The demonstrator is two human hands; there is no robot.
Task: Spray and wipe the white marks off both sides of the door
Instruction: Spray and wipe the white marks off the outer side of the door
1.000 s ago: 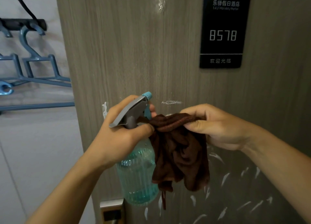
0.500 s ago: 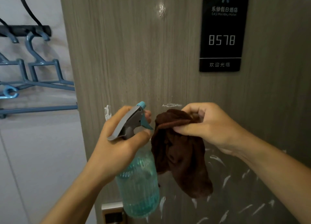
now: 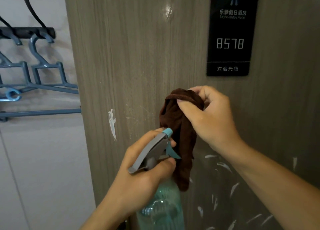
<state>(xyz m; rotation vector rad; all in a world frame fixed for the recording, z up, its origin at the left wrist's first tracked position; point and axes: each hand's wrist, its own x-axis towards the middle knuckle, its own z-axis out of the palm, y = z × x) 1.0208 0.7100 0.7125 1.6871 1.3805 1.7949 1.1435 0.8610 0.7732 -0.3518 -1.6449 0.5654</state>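
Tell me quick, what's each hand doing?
Left hand: grips the spray bottle.
Right hand: holds the brown cloth against the door.

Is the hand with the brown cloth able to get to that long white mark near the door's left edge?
Probably yes. The right hand holds the cloth beside the white mark, with bare door between them.

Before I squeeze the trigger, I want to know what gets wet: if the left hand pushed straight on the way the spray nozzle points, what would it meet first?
Most likely the brown cloth hanging from the right hand, just beyond the left hand and its spray bottle; the door lies behind. Depth is unclear.
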